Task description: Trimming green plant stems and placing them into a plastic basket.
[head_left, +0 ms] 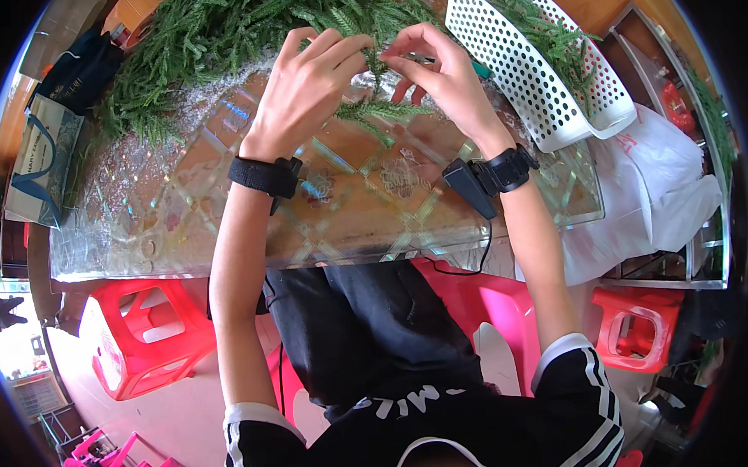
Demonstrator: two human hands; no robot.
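Observation:
Both of my hands meet over the far part of the table around a small green artificial pine sprig (pixel 375 110), its needled tips hanging below my fingers. My left hand (pixel 315 75) is closed, its fingertips pinching at the sprig's upper part. From the other side my right hand (pixel 441 71) pinches the same sprig between thumb and forefinger, its other fingers curled. Exactly what lies between the fingertips is partly hidden. Just beyond my hands spreads a large heap of green pine branches (pixel 211 37).
A white perforated basket (pixel 533 71) with more branches stands right of my right hand. White plastic bags (pixel 636 200) hang at the table's right edge. Pale flecks litter the clear-covered table (pixel 349 226). A paper bag (pixel 46 163) is at left; red stools (pixel 151 336) stand below.

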